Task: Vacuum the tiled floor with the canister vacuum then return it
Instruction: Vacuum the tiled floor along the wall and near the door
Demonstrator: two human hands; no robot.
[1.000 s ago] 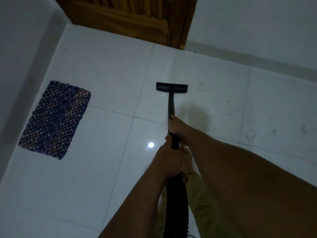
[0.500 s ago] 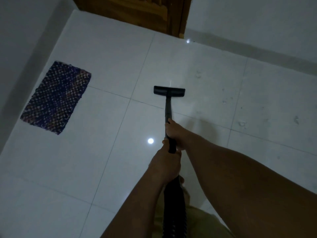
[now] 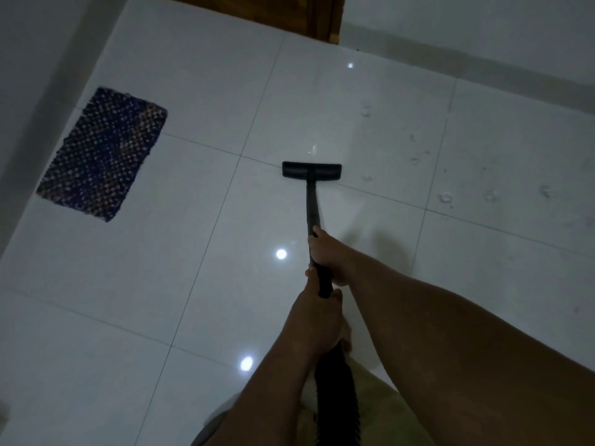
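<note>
- Down at 6 o'clock of my view, both arms reach forward and both hands are on the vacuum wand (image 3: 311,204), so that's where the action is.
- Right hand (image 3: 326,257) is the forward one; its grip is wrapped around the black wand where the thin tube meets the thicker handle.
- Left hand (image 3: 317,320) sits just behind it, towards me, its grip clenched around the handle end where the ribbed hose (image 3: 335,387) starts. The two hands are pretty much touching.
- The hose runs back towards 6 o'clock between my arms and drops out of frame. Can't see the canister itself at all.
- Floor nozzle (image 3: 311,170) lies flat on the tiled floor (image 3: 193,284) at about 12 o'clock from my hands, roughly dead centre of the view, right on a grout line.
- Bits of dusty debris (image 3: 446,198) are scattered over the tiles out at 2 to 3 o'clock of the nozzle, well apart from it.
- Dark woven mat (image 3: 103,154) lies at 10 o'clock, close to the wall (image 3: 35,59).
- Bottom edge of a wooden door (image 3: 309,17) shows at 12 o'clock, top of frame.
- Ceiling light reflections show as bright spots on the glossy tiles.
</note>
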